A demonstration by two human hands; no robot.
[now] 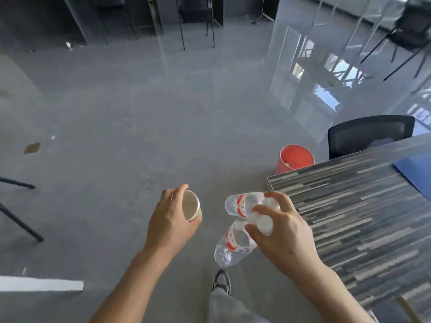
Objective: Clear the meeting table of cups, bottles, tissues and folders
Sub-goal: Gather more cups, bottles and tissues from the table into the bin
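The left hand [170, 220] grips a paper cup [191, 205] tilted on its side, held over the grey floor [116, 113]. The right hand [283, 236] clutches two clear plastic bottles [235, 229] by their necks, both hanging out over the floor just beside the striped desk [361, 217]. A blue folder [415, 173] lies on the desk's far side. A red bin [294, 159] stands on the floor past the desk corner, next to a black chair [368, 134].

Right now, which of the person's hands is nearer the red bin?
Right. The right hand, gripping two bottles, is just short of the red bin; the left hand, holding a paper cup, is farther off to its left.
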